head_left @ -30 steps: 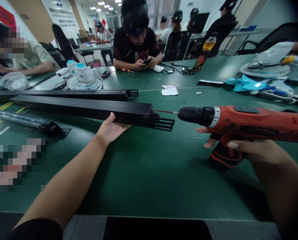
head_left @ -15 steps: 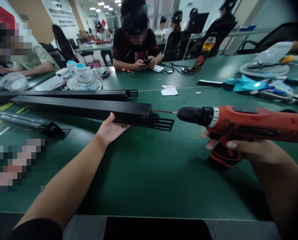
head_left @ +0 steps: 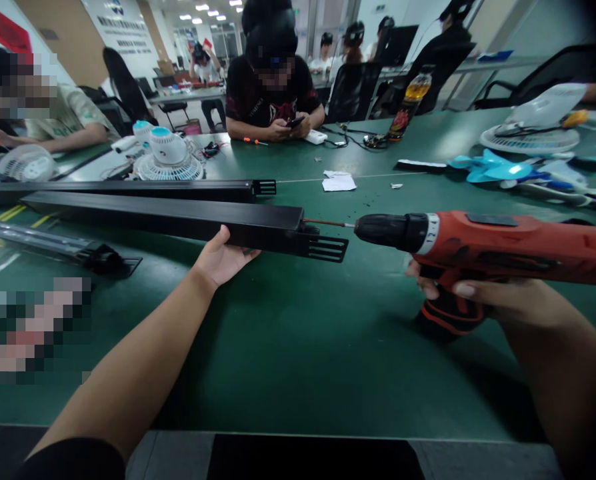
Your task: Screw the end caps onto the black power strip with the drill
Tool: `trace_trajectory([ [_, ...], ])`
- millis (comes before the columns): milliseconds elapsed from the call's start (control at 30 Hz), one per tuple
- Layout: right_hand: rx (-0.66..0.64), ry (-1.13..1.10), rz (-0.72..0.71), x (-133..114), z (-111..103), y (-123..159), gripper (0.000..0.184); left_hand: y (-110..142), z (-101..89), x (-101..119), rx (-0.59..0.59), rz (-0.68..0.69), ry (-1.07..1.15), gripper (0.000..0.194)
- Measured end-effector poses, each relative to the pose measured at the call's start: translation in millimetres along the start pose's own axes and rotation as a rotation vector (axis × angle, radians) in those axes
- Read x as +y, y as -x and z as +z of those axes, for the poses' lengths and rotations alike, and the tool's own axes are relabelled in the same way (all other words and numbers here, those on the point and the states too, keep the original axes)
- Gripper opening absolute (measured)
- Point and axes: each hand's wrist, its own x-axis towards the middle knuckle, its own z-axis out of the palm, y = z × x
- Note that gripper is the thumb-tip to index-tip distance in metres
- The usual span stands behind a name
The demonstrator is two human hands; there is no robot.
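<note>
My left hand (head_left: 227,259) is closed around the near side of a long black rectangular bar (head_left: 188,217), thumb on its front face and fingers beneath. A slotted black bracket (head_left: 328,249) sticks out of the bar's right end. My right hand (head_left: 498,297) grips the handle of a red and black cordless drill (head_left: 518,240), fingers by the trigger. From the drill's chuck a thin long bit (head_left: 328,223) reaches left to the bar's end face. Its tip is too small to make out there.
Behind lies another black bar (head_left: 178,191), with a third bar (head_left: 43,240) at left. White fan parts (head_left: 171,150) stand farther back. Blue fan blades (head_left: 493,167) and a tilted bottle (head_left: 411,107) are at right. Across the green table (head_left: 298,360), a person (head_left: 275,80) holds a phone.
The fingers of my right hand have shifted slightly at the drill's trigger. The bar, the drill and my left hand look the same.
</note>
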Motion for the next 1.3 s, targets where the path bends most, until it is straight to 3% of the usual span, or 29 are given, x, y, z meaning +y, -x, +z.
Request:
trace_trajectory([
  [133, 0.011, 0.02, 0.028, 1.8, -2.9, 1.2, 0.041, -0.2, -0.1, -0.1, 0.0, 0.0, -0.012, 0.064],
  [467, 0.019, 0.0, -0.027, -6.9, 4.3, -3.3, 0.03, -0.1, 0.3, -1.5, -0.005, 0.006, -0.001, 0.061],
  [767, -0.036, -0.034, -0.007, -6.7, 4.6, -2.1, 0.031, 0.7, 1.2, -1.2, -0.004, 0.01, -0.013, 0.063],
  [1067, -0.027, 0.008, 0.015, -5.7, 1.1, -1.4, 0.044, 1.7, 3.4, 0.4, -0.007, 0.002, -0.001, 0.059],
  [1300, -0.015, -0.007, 0.022, -6.8, 4.2, 0.9, 0.035, 1.4, 2.2, 0.2, -0.007, 0.009, -0.006, 0.059],
])
